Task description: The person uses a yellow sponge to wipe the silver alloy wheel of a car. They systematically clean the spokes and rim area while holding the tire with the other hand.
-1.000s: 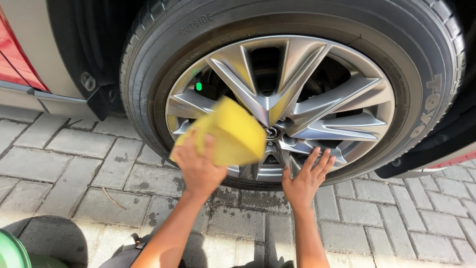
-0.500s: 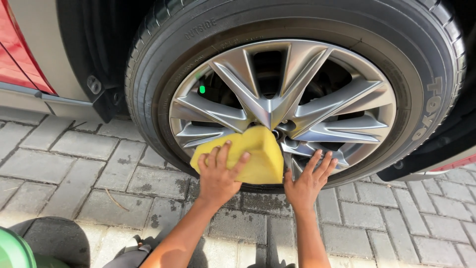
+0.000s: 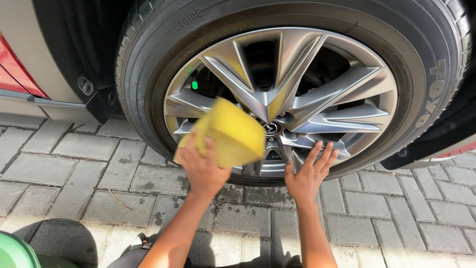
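Left hand (image 3: pixel 201 166) clamped on a yellow sponge (image 3: pixel 230 133), pressed against the lower-left spokes of the silver alloy wheel (image 3: pixel 317 94). Right hand (image 3: pixel 308 173), fingers spread flat, rests on the wheel's lower rim beside the black tyre (image 3: pixel 144 64).

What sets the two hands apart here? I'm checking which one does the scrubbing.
The left hand grips a yellow sponge pressed to the lower left of the alloy rim; the right hand holds nothing. The left hand's fingers curl around the sponge; the right hand's fingers are spread flat on the rim's lower edge. The left hand looks motion-blurred; the right is sharp. Both are bare and reach up to the same wheel.
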